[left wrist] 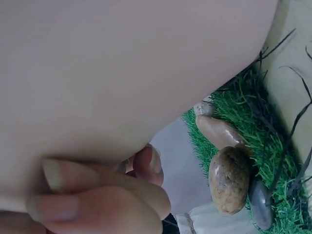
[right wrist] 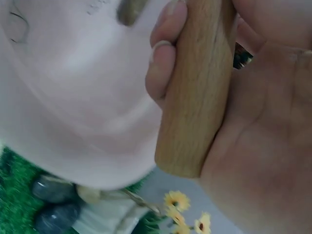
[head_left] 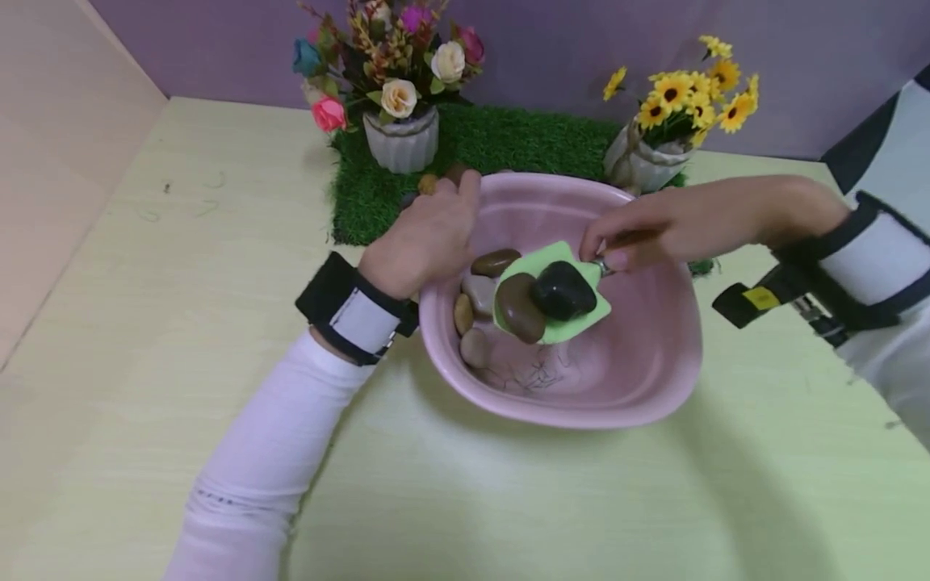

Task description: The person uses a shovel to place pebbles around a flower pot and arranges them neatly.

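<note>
My right hand [head_left: 654, 222] grips the wooden handle [right wrist: 200, 87] of a small trowel with a light green blade [head_left: 574, 327]. On the blade lie a brown stone [head_left: 521, 311] and a shiny black stone [head_left: 565, 290], over the inside of a pink basin [head_left: 559, 415]. At the basin's upper left rim, my left hand [head_left: 425, 238] holds on with curled fingers. Along the basin's left inner wall rest several stones, among them a dark brown one [head_left: 496, 262] and a pale one [head_left: 475, 349]. Thin dark strands [head_left: 541, 375] lie on its bottom.
Behind the basin is an artificial grass mat [head_left: 501, 133] with a pot of mixed flowers [head_left: 403, 141] and a pot of yellow flowers [head_left: 647, 161]. Beside the left hand, a speckled stone [left wrist: 229, 180] and others sit on the mat. A wall [head_left: 552, 64] stands behind.
</note>
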The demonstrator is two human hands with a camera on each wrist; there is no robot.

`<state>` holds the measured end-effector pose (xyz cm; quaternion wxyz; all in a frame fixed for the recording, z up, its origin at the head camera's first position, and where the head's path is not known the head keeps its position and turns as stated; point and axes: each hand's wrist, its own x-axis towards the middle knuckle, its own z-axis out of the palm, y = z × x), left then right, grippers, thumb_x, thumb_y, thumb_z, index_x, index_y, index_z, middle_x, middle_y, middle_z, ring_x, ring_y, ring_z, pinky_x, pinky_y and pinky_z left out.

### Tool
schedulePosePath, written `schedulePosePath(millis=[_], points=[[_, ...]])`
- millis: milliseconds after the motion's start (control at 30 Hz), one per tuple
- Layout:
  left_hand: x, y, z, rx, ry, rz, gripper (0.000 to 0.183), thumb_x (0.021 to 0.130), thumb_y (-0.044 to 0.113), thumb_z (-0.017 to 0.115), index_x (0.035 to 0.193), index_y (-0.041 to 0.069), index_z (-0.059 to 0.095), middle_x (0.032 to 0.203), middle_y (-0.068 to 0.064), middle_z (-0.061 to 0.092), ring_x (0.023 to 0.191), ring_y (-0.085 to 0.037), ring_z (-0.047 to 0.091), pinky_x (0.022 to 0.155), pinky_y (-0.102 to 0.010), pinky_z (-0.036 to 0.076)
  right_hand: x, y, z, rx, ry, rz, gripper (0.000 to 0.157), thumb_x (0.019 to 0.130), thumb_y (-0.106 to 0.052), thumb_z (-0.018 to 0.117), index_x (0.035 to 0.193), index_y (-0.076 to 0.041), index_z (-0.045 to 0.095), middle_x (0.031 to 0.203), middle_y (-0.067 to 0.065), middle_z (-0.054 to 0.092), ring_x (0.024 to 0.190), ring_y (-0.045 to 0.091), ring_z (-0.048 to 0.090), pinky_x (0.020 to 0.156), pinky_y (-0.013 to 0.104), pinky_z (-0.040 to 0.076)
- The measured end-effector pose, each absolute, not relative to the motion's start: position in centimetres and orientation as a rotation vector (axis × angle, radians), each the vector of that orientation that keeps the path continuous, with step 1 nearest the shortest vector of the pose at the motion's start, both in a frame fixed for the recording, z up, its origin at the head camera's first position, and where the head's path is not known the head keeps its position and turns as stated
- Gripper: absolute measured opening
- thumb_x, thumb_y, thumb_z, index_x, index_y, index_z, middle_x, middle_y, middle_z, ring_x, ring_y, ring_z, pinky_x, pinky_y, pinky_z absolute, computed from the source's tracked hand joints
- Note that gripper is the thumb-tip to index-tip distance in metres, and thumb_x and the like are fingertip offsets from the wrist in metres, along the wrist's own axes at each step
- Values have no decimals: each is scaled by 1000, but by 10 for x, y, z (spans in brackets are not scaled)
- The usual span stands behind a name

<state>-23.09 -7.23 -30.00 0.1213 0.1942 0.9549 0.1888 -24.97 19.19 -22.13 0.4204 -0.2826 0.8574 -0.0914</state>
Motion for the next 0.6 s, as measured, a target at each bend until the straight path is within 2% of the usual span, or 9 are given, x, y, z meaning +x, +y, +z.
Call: schedulePosePath(millis=[233, 367, 600], points=[[-231, -72, -301, 568, 2780, 568, 57, 100, 15, 50, 146, 4, 20, 126, -25, 44, 93, -36, 59, 73, -39, 56, -268, 206, -209, -736, 2275, -140, 31, 105, -37, 43, 135, -36, 50, 128, -5, 55, 114, 16, 51, 91, 36, 48], [-230, -72, -301, 565, 2783, 577, 57, 100, 17, 50, 146, 4, 20, 126, -25, 44, 94, -36, 59, 74, -40, 56, -277, 206, -201, -711, 2324, -111, 31, 104, -41, 43, 134, -39, 50, 125, -6, 55, 111, 15, 51, 89, 33, 48], [-229, -72, -300, 548, 2767, 622, 55, 97, 10, 53, 144, 5, 23, 125, -23, 44, 89, -32, 58, 70, -38, 55, -289, 201, -190, -713, 2330, -140, 33, 105, -40, 41, 136, -33, 50, 133, -2, 52, 120, 21, 50, 95, 46, 45]])
